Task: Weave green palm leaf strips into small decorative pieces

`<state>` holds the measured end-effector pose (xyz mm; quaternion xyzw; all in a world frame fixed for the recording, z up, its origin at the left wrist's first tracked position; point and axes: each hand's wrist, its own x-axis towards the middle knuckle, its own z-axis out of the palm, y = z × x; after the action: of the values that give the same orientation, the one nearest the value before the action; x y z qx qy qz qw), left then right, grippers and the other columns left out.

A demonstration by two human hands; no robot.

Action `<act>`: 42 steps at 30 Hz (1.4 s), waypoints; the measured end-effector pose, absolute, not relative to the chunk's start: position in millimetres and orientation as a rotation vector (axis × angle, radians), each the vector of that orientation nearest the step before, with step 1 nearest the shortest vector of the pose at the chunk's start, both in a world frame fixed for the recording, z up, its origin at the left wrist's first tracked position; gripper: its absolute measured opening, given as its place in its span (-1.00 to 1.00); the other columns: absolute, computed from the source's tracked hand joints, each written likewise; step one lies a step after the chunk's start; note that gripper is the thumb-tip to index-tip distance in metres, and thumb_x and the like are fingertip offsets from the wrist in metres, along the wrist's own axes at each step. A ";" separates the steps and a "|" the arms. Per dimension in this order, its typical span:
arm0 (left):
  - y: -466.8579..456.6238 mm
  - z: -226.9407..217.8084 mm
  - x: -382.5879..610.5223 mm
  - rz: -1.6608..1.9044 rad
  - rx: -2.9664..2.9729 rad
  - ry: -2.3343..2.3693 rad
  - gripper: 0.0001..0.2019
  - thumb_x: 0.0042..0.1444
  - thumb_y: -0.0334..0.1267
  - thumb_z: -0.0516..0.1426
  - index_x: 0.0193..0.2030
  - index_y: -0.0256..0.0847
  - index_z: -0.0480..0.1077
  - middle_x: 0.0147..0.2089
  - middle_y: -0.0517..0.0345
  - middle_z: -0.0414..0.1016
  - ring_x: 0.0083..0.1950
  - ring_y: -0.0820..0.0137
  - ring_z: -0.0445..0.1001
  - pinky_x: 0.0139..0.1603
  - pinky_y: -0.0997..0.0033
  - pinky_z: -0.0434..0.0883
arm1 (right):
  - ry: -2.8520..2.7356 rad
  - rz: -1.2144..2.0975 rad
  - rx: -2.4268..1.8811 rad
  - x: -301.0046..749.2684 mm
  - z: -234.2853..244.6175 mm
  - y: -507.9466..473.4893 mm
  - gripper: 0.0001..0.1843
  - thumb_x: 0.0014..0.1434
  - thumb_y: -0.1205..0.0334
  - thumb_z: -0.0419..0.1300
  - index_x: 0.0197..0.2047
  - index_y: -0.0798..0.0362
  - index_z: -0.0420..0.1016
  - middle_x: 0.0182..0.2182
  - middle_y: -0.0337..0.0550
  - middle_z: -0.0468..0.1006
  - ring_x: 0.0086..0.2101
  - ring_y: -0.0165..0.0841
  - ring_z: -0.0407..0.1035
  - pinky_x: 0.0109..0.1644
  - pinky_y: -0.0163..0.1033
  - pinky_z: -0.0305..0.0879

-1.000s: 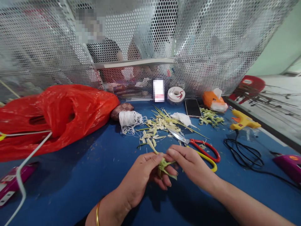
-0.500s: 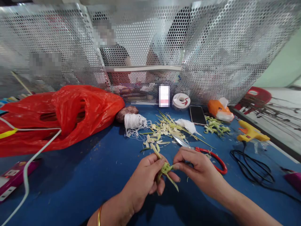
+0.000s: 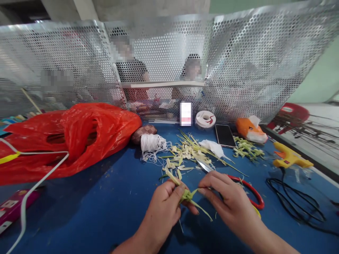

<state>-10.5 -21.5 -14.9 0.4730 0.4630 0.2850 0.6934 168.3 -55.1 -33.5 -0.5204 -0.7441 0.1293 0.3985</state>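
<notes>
far left, near the worktop (image 3: 92,201) edge: a pink case (image 3: 12,208), with a white cord (image 3: 39,180) looping past it. behind these, a red plastic bag (image 3: 74,137), slumped. right of the bag: a brown checkered pouch (image 3: 143,130) touching a bundle of white thread (image 3: 151,143).

centre: my left hand (image 3: 162,208) is closed, thumb and forefinger pinching the leaf knot (image 3: 188,194) from its left side. the knot is held off the blue surface, between my two hands, on the near side of the pile of leaf scraps (image 3: 188,151). its long axis runs upper left to lower right: one strip sticks out past my left thumb, and a thin tail trails down to the right. my left hand carries the body of it. my right hand (image 3: 230,204) is just to its right, thumb and forefinger pressed on a short strip end at the knot's right side, other fingers curled.

behind my right hand: scissors (image 3: 253,194), red handles, blade pointing up-left into the scraps. further back: tape roll (image 3: 205,119), phone (image 3: 225,135), orange tissue pack (image 3: 249,128). far right: yellow glue gun (image 3: 290,159), black cable (image 3: 296,197) coiled. a perforated metal screen (image 3: 251,70) runs across the back, with people behind it.
</notes>
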 end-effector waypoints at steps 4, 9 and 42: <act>-22.2 -15.2 -9.7 0.679 1.035 1.079 -0.70 0.15 -0.01 0.09 -0.31 -0.24 0.29 -0.52 0.04 0.54 -0.74 0.66 -0.03 -0.65 0.50 -0.12 | -1.831 0.072 -1.263 165.6 -32.4 -60.6 -0.90 0.28 0.27 0.12 -0.19 -0.01 0.46 -0.26 -0.07 0.53 -0.19 -0.20 0.42 -0.11 -0.10 0.29; -23.5 -20.5 -10.2 0.773 1.084 1.090 -0.66 0.10 0.04 0.14 -0.37 -0.23 0.29 -0.56 0.23 0.40 -0.71 0.65 0.06 -0.66 0.53 -0.02 | -2.025 0.143 -1.192 156.0 -32.0 -61.6 -0.90 0.25 0.24 0.17 -0.33 0.01 0.40 -0.45 -0.20 0.49 -0.42 -0.31 0.37 -0.27 -0.17 0.21; -23.7 -27.4 -8.4 0.594 1.197 1.045 -0.74 0.20 -0.14 0.05 -0.45 -0.24 0.32 -0.66 0.34 0.19 -0.65 0.60 0.01 -0.60 0.53 -0.03 | -0.777 1.442 -1.249 145.6 -37.2 -56.6 -0.62 -0.04 -0.06 0.39 -0.48 0.10 0.45 -0.59 -0.30 0.39 -0.54 -0.50 0.21 -0.43 -0.39 0.14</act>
<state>-8.4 -23.7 -27.4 0.5292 0.4622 0.2625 0.6613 145.6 -56.6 -37.2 -0.5199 -0.3234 0.6000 0.5148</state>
